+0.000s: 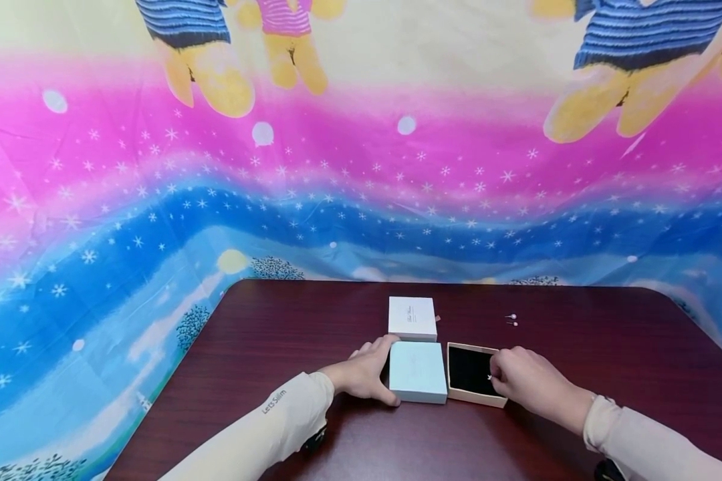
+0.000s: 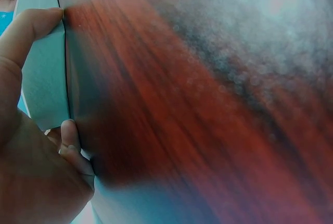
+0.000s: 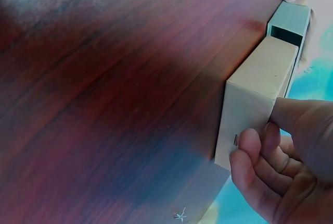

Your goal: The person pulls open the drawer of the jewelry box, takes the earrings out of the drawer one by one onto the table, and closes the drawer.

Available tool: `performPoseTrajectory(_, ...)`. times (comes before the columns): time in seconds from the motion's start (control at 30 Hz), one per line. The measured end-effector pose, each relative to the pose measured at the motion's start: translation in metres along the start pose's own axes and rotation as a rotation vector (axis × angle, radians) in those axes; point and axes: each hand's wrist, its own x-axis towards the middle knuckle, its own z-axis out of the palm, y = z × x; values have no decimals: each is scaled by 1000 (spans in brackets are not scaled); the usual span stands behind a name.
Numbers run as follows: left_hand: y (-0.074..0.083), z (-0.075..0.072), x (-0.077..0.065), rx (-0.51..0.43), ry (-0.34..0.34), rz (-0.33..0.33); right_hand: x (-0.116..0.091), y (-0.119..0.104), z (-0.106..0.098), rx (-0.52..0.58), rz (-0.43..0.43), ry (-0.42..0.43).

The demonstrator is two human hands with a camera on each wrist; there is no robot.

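My left hand (image 1: pixel 367 374) grips the pale blue box sleeve (image 1: pixel 418 372) by its left side, thumb at the near corner and fingers at the far one. Against the sleeve's right side lies a shallow tan tray (image 1: pixel 476 401) lined in black. My right hand (image 1: pixel 532 381) bends over the tray's right wall, thumb and index finger reaching inside. A small silvery piece of jewellery (image 1: pixel 489 377) shows against the lining, right at those fingertips. Other curled fingers (image 3: pixel 250 143) lie by the tray's outer end wall.
A white box (image 1: pixel 412 317) with a small ribbon tab stands behind the blue sleeve. Two small pearl-like earrings (image 1: pixel 513 316) lie on the dark wooden table (image 1: pixel 313 321), behind and right of the tray. A printed curtain (image 1: pixel 361 167) hangs along the table's back edge.
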Motion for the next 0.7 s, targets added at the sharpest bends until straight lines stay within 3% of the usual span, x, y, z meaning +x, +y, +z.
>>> performPoseTrajectory(0.7, -2, 1, 2, -5, -9, 4, -1, 1, -2, -42, -7, 24)
